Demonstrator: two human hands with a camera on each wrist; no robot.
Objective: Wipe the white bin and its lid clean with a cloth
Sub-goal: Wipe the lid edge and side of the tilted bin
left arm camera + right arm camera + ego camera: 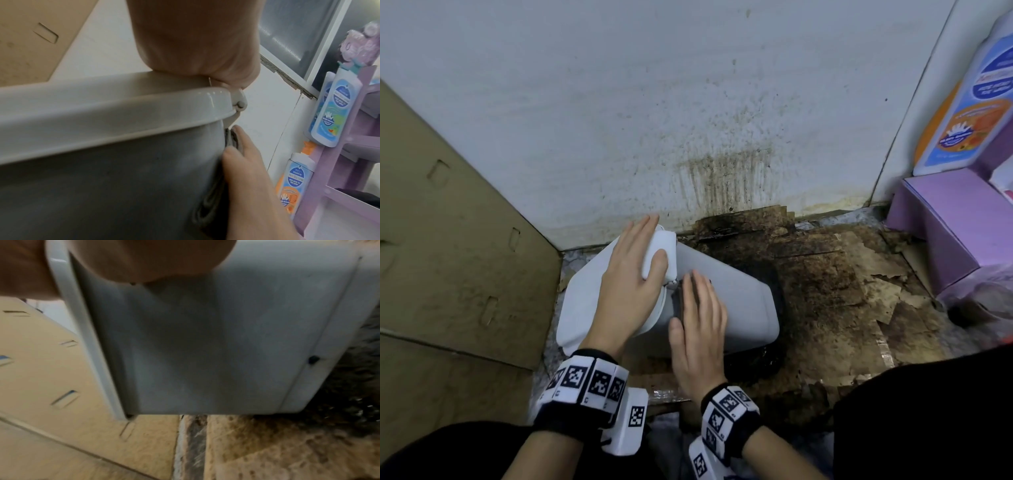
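Under the right hand (700, 329), a dark cloth (686, 296) is pressed flat against the side wall of the white bin (739, 305); fingers straight, palm down, so this grip is a flat press, not a pinch. Left hand (631, 274) lies just beside it toward the rim, fingers extended over the lid (585, 287), thumb hooked over the lid's raised tab; it steadies, fingers not curled closed. Bin lies tipped on its side on the stained cardboard floor covering (825, 274), base pointing away from the left hand, lid still hinged on.

Judgement: wiping is under way on the body wall nearest the right hand's grip. The wall reads grey and fairly clean in the right wrist view, one dark speck (313, 359) near the base seam. Underside, far walls, interior and lid not shown clean; those appear left to do.
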